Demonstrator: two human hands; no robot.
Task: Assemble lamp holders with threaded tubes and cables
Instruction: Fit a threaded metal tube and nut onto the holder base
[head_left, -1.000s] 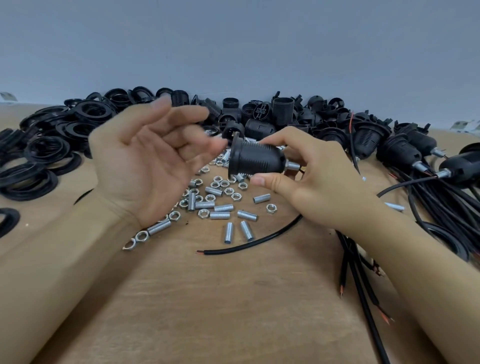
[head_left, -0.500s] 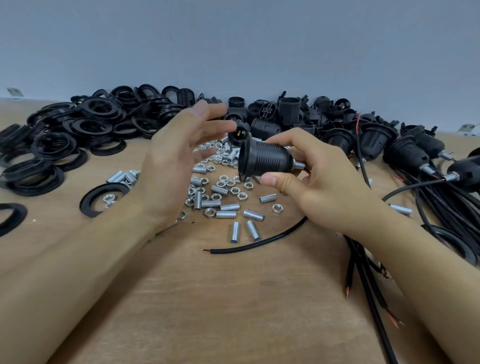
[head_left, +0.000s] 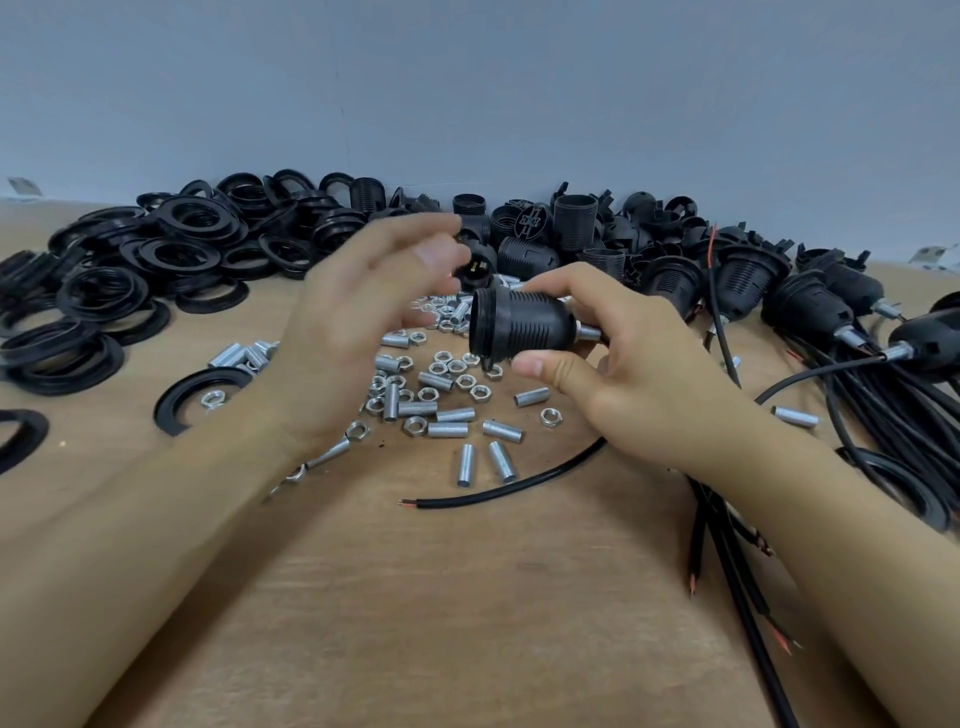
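**Holder in hand, tube fitted, cable not yet in**

Nearest me, a loose black cable (head_left: 519, 486) with bared red ends lies on the brown wooden table (head_left: 467, 623). Above it, my right hand (head_left: 639, 384) grips a ribbed black plastic lamp holder (head_left: 519, 325), held sideways over the scattered silver threaded tubes and nuts (head_left: 441, 410); a tube already projects from its narrow end. My left hand (head_left: 363, 332) hovers beside it, fingers loosely spread, holding nothing I can see. Beyond, finished cabled holders (head_left: 810, 306) lie right; many black rings (head_left: 156, 270) and bare holders remain.
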